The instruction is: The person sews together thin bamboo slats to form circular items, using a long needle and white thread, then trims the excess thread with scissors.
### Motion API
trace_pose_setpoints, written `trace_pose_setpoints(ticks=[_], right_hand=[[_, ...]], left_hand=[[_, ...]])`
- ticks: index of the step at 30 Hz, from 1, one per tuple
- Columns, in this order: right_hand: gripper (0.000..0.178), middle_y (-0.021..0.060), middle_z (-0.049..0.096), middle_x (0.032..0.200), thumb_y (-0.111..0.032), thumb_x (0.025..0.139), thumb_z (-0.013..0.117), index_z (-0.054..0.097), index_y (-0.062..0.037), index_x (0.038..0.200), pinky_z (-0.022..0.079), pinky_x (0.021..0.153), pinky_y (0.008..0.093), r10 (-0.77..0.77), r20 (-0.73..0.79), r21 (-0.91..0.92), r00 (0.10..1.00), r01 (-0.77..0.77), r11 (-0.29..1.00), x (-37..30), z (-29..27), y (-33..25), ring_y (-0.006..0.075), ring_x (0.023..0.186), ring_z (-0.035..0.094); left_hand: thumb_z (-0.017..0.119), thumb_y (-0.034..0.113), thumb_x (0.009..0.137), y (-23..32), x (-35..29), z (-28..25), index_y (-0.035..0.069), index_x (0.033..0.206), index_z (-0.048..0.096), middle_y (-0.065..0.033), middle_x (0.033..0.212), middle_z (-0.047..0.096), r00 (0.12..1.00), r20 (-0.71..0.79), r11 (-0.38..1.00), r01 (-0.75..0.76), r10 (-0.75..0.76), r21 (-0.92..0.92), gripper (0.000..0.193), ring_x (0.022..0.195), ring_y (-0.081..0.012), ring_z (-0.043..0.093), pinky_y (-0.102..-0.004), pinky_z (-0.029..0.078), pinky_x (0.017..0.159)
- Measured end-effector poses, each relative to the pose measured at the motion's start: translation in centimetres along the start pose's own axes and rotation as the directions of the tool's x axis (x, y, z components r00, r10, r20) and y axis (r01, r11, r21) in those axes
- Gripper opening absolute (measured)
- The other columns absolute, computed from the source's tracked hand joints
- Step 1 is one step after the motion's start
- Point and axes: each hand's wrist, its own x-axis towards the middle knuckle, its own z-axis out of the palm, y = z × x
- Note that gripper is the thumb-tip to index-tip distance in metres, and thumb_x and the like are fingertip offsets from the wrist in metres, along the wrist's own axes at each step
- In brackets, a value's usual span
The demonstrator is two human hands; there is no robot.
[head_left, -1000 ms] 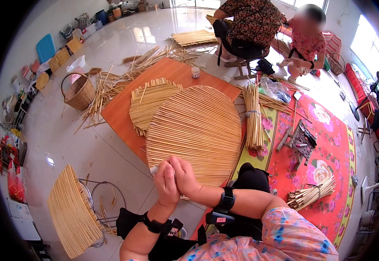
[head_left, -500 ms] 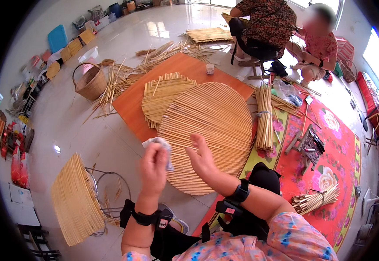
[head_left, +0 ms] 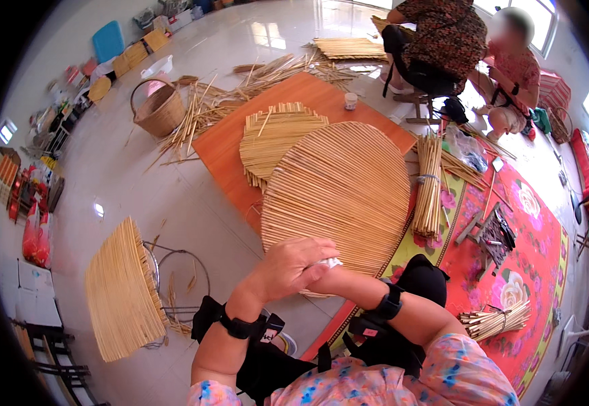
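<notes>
My left hand (head_left: 288, 265) is closed on a crumpled white cloth (head_left: 333, 262), only a small edge of which shows. It presses the cloth onto the back of my right wrist. My right hand (head_left: 316, 279) lies mostly hidden beneath the left one, so its fingers cannot be made out. Just beyond both hands rests a large round mat of straight tan stalks (head_left: 345, 189), partly on an orange board (head_left: 217, 152). A smaller mat with jagged edges (head_left: 274, 139) lies behind it on the board.
A curved stalk panel (head_left: 122, 291) and wire hoop (head_left: 203, 267) are at left. Bundled stalks (head_left: 428, 189) stand right of the mat, near a flowered red rug (head_left: 490, 271). A wicker basket (head_left: 159, 114) is far left. Two people sit at the back right.
My left hand has moved right with the cloth, from beside the mat's edge onto my right wrist. My right hand, open before, is now covered. The whole view has shifted slightly.
</notes>
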Motion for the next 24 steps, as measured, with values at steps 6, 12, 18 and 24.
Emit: trace_pose_setpoints(ticks=[6, 12, 18, 24], right_hand=[[0.02, 0.013, 0.063, 0.104, -0.011, 0.089, 0.056, 0.062, -0.0037, 0.106, 0.049, 0.084, 0.0375, -0.07, 0.166, 0.039, 0.984, 0.065, 0.997, 0.1, -1.7, -1.4, 0.0274, 0.101, 0.06], [0.025, 0.0195, 0.065, 0.088, -0.005, 0.08, 0.056, 0.06, 0.0023, 0.104, 0.05, 0.075, 0.0411, 0.05, 0.164, 0.05, 0.985, -0.059, 0.997, 0.4, -3.2, -4.5, 0.0358, 0.086, 0.064], [0.013, 0.0201, 0.058, 0.075, -0.001, 0.076, 0.056, 0.054, 0.0013, 0.088, 0.046, 0.065, 0.0423, -0.016, 0.011, 0.029, 1.0, 0.016, 0.999, 1.6, -5.5, -8.1, 0.0361, 0.071, 0.059], [0.019, 0.0107, 0.061, 0.087, -0.003, 0.08, 0.058, 0.057, 0.0022, 0.099, 0.047, 0.069, 0.0343, -0.083, 0.009, 0.195, 0.996, 0.08, 0.977, 1.0, -5.0, -5.7, 0.0199, 0.078, 0.057]], left_hand=[[0.05, 0.022, 0.094, -0.1, -0.8, 0.6, 0.001, 0.095, 0.068, -0.0147, 0.089, 0.068, 0.975, 0.058, 0.968, 0.22, -0.214, -0.121, 0.028, 0.08, -0.0324, 0.065, -0.0354, 0.052, 0.07], [0.051, 0.024, 0.093, -1.1, -0.6, 0.2, 0.003, 0.086, 0.065, -0.0149, 0.074, 0.062, 0.981, -0.112, 0.975, 0.139, -0.16, -0.173, 0.027, 0.064, -0.0309, 0.061, -0.0366, 0.049, 0.058], [0.049, 0.035, 0.098, -2.7, -1.9, -2.1, -0.001, 0.097, 0.065, -0.0104, 0.078, 0.065, 0.755, -0.325, 0.781, 0.373, -0.569, -0.501, 0.04, 0.069, -0.0206, 0.061, -0.0328, 0.049, 0.064], [0.045, 0.043, 0.1, -1.0, -0.9, 0.3, -0.004, 0.113, 0.061, -0.0097, 0.102, 0.066, 0.936, 0.039, 0.777, 0.315, -0.351, -0.545, 0.051, 0.093, -0.0135, 0.06, -0.0278, 0.048, 0.082]])
